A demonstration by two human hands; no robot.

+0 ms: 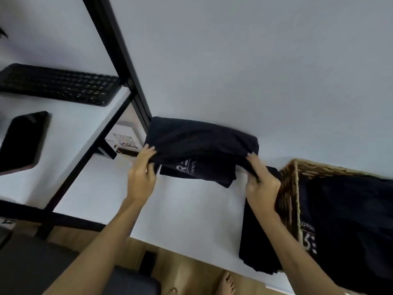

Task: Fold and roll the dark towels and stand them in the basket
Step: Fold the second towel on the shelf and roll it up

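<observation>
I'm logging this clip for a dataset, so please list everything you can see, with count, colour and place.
towel being folded: one, dark with white print, middle of the white table, held at both ends
towel pile: one pile, dark, on the table left of the basket, count unclear
basket: one, woven brown, right edge, dark cloth with white print inside
table: one, white top
frame: one, black metal, left of the towel
keyboard: one, black, on the white shelf at left
phone: one, black, shelf below the keyboard
label: one, white with codes, beside the frame
left hand: pinches the towel's left end
right hand: pinches its right end
feet: bare, on the wooden floor at the bottom
</observation>
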